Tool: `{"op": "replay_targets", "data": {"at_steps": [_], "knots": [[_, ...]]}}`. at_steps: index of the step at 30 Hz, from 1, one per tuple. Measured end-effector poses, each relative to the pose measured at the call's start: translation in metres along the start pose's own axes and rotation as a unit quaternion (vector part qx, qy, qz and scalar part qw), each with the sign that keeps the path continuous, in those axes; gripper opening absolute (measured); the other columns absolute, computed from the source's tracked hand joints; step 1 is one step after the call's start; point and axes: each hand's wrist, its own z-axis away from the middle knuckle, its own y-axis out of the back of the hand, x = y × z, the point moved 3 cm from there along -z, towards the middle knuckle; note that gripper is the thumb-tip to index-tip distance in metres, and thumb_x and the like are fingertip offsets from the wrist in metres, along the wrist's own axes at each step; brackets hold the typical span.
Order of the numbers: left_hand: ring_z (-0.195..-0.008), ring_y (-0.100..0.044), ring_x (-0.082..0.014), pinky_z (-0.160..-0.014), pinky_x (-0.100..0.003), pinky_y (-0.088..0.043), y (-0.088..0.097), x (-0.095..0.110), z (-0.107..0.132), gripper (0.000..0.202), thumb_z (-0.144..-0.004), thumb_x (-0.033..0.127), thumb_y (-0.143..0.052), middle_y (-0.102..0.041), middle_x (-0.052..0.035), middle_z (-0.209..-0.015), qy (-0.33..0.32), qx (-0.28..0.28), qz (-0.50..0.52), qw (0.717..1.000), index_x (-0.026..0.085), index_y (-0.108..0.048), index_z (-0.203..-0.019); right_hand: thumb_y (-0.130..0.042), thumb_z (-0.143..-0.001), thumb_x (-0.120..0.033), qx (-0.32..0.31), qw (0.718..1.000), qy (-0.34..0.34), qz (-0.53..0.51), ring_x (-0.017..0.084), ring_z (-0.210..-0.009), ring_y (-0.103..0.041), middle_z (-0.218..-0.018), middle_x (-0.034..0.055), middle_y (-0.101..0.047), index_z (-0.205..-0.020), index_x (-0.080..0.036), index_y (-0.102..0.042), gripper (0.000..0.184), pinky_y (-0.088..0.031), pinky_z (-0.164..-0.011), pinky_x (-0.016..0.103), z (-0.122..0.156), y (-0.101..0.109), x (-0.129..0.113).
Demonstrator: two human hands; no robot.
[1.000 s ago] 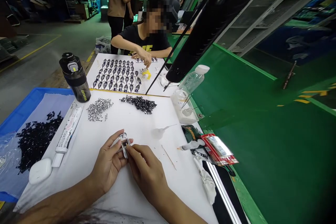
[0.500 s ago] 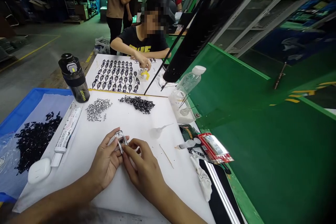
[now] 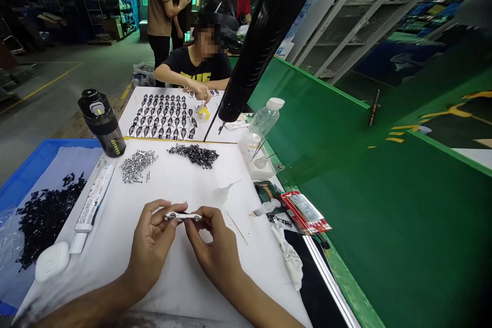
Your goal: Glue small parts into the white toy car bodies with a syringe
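Note:
A small white toy car body (image 3: 183,216) is held side-on above the white work surface, its wheel arches showing. My left hand (image 3: 152,238) pinches one end between thumb and fingers. At the other end, my right hand (image 3: 213,238) grips it with thumb and forefinger. Beyond the hands lie a pile of small silver metal parts (image 3: 137,165) and a pile of small black parts (image 3: 195,155). A white nozzle-tipped bottle (image 3: 222,194) and a thin wooden stick (image 3: 237,228) rest to the right of my hands.
On the left are a blue tray (image 3: 57,144) of black parts, a white tube (image 3: 93,202), a white case (image 3: 53,261) and a dark drinking bottle (image 3: 103,125). A clear bottle (image 3: 266,117) and a red package (image 3: 305,211) stand right. A co-worker (image 3: 196,66) sits opposite, behind rows of parts.
The car body has turned from upright with its hollow inside showing to lying level and side-on. My hands have moved apart to its two ends. The whole view has shifted slightly.

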Motion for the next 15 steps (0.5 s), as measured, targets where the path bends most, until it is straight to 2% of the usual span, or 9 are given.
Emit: {"op": "replay_targets", "data": {"at_steps": [3,7,11,15], "knots": [[-0.114,-0.068,-0.0293,-0.1,-0.042,-0.052,-0.0027,0.0002,0.0047,0.023,-0.08,0.035,-0.078,-0.076,-0.0118,-0.115,-0.023,-0.002,-0.004,1.0,0.02,-0.062,-0.089,-0.058,-0.09,-0.017,0.012,0.999,0.04,0.028,0.012,-0.059,-0.064,-0.071,-0.0023,-0.063,-0.102,-0.021,-0.05,0.015,-0.049,-0.042,0.018,0.0036,0.0022,0.001],[-0.119,-0.066,-0.0307,-0.105,-0.046,-0.049,-0.0012,0.0013,0.0073,0.02,-0.082,0.034,-0.076,-0.074,-0.0121,-0.121,-0.039,-0.025,0.015,0.999,0.021,-0.063,-0.089,-0.056,-0.091,-0.013,0.023,0.993,0.102,0.047,0.014,-0.063,-0.067,-0.08,0.001,-0.069,-0.106,-0.022,-0.052,0.018,-0.058,-0.057,0.025,0.0053,0.0052,0.0013],[-0.121,-0.065,-0.0301,-0.107,-0.048,-0.047,0.0036,0.0019,0.0071,0.013,-0.089,0.033,-0.069,-0.075,-0.0108,-0.12,-0.044,-0.061,-0.007,0.997,0.022,-0.064,-0.086,-0.052,-0.089,-0.004,0.021,0.986,0.158,0.043,0.017,-0.078,-0.072,-0.092,0.0051,-0.073,-0.11,-0.021,-0.052,0.027,-0.061,-0.066,0.027,0.0052,0.0062,0.0012],[-0.12,-0.065,-0.031,-0.104,-0.048,-0.05,0.0049,0.0027,0.008,0.006,-0.088,0.028,-0.07,-0.074,-0.0105,-0.121,-0.076,-0.076,-0.01,0.994,0.022,-0.069,-0.09,-0.05,-0.086,-0.003,0.036,0.977,0.21,0.029,0.02,-0.089,-0.073,-0.097,0.0086,-0.072,-0.115,-0.021,-0.051,0.034,-0.063,-0.072,0.033,0.0059,0.0083,0.0023]]}}
